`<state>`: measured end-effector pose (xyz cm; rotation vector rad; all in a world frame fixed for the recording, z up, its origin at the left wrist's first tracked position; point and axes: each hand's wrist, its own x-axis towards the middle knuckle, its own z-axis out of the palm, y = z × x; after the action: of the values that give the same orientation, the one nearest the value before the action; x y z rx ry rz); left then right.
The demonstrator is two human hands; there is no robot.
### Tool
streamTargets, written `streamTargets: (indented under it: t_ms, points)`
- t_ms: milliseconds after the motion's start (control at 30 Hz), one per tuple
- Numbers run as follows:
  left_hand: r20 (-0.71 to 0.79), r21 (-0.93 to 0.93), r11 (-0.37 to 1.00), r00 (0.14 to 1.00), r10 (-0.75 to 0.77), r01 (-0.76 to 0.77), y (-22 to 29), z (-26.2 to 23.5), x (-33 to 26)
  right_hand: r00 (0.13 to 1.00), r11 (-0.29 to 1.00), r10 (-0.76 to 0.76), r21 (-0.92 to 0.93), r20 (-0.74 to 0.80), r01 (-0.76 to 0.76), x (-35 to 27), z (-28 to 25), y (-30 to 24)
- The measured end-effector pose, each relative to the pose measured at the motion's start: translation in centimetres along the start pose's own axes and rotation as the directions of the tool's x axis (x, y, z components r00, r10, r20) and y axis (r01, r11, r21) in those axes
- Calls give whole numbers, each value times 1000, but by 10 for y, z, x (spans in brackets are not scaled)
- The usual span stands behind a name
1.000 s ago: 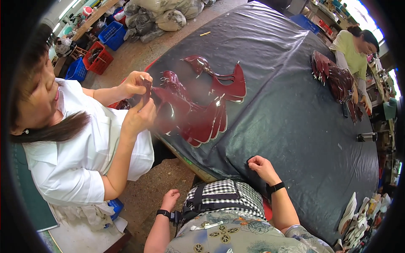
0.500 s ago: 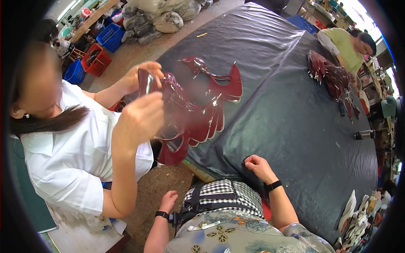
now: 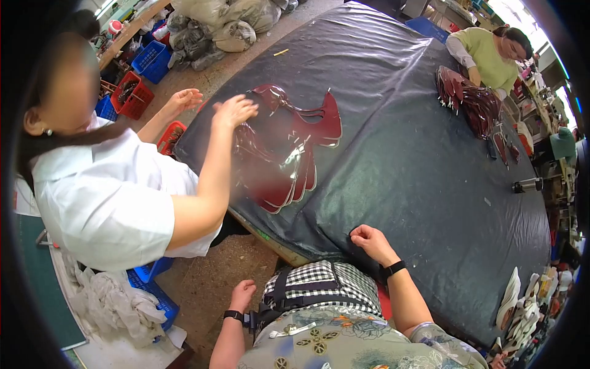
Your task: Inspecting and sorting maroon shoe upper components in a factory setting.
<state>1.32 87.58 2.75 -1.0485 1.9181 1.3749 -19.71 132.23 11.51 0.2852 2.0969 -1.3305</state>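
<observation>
My right hand (image 3: 372,241) rests on the near edge of the black-covered table (image 3: 393,203), fingers curled in and nothing seen in them. Low at my left side hangs my left hand (image 3: 243,294), loosely closed, away from the table and with no object visible in it. Glossy dark-red shoe upper pieces (image 3: 289,178) lie fanned in an overlapping row on the table, ahead and left of my right hand. Beyond them is another curved red piece (image 3: 324,123). A co-worker in a white shirt (image 3: 117,197) holds a bare hand (image 3: 236,111) over the row; its middle is blurred.
At the far right, a second person (image 3: 488,52) bends by a heap of dark-red pieces (image 3: 470,101). A metal cylinder (image 3: 527,185) lies on the right table edge, with white shoe-shaped forms (image 3: 509,298) below. Crates (image 3: 151,60) and sacks (image 3: 236,35) stand on the floor behind.
The co-worker has let go of the red piece held up before, and their hands are now apart and empty. The cutout piece at the near table edge is gone from there. My hands stay put.
</observation>
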Motion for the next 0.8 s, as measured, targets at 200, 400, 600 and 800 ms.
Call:
streamTargets:
  t_ms: [200, 400, 600, 800]
  points:
    - [-4, 1, 1000, 1000, 29, -29, 1, 1, -3, 999, 999, -35, 0, -24, 35, 2, 1, 1]
    - [-14, -14, 999, 999, 32, -33, -4, 2, -6, 998, 998, -63, -15, -7, 63, 5, 1, 1]
    - [-42, -16, 999, 998, 46, -47, -14, 4, -7, 999, 998, -41, -44, 22, 42, 10, 1, -3]
    - [-38, 0, 997, 996, 83, -83, -22, 7, -3, 999, 999, -21, -48, 29, 22, 10, 1, -1]
